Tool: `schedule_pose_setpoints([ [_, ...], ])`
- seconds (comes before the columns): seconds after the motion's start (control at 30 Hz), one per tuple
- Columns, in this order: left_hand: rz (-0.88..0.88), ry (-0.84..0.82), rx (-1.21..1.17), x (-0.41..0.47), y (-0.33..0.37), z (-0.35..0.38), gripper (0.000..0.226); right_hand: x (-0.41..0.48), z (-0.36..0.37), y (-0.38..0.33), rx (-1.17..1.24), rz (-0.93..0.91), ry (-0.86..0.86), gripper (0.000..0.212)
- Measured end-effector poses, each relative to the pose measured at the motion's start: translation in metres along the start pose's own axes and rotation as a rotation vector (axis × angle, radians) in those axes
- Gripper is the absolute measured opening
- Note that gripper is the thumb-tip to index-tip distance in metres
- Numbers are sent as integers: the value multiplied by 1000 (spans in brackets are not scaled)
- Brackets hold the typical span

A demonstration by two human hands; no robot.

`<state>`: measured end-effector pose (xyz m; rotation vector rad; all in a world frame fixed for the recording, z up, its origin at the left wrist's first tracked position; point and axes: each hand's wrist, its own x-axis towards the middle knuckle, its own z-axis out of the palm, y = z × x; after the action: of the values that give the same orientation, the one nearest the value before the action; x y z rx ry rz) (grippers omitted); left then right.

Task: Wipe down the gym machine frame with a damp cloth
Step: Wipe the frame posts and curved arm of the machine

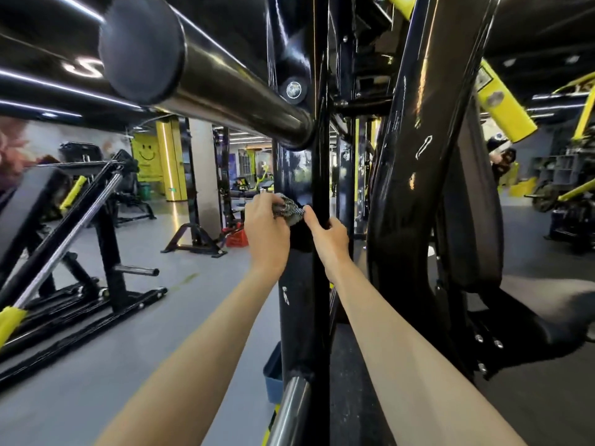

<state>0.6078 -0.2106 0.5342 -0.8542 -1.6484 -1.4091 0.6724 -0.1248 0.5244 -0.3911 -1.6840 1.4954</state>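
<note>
1. Now my left hand (265,226) has its fingers clenched round the speckled grey cloth (291,211), pressed mid-height on the glossy black steel upright (301,169).
2. My right hand (328,235) curls its fingers round that upright, beside the cloth.
3. Wiping looks underway; white marks (285,294) lower down seem undone.

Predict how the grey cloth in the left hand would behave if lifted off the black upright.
Probably floppy: the cloth crumples inside the left hand. Likely light: it is a small wad against the upright. Its coarse-looking weave should resist slipping.
</note>
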Motion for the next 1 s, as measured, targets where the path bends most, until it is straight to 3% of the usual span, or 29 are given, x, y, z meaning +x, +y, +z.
schedule_pose_setpoints([
  [0.17,275,-157,150,-37,-32,-9,40,2,5,4,7,-6,29,38],
  [0.37,119,-127,129,-8,-15,-7,36,2,4,4,25,13,5,38],
  [0.5,323,-229,201,-42,-30,-14,36,0,6,2,11,30,13,41],
  [0.67,70,-127,104,16,-7,-10,32,0,6,3,21,18,18,40],
  [0.83,243,-226,139,-47,-33,-17,37,1,6,3,12,18,0,41],
  [1.0,48,-92,45,3,-10,-5,34,4,5,6,5,3,-7,47],
])
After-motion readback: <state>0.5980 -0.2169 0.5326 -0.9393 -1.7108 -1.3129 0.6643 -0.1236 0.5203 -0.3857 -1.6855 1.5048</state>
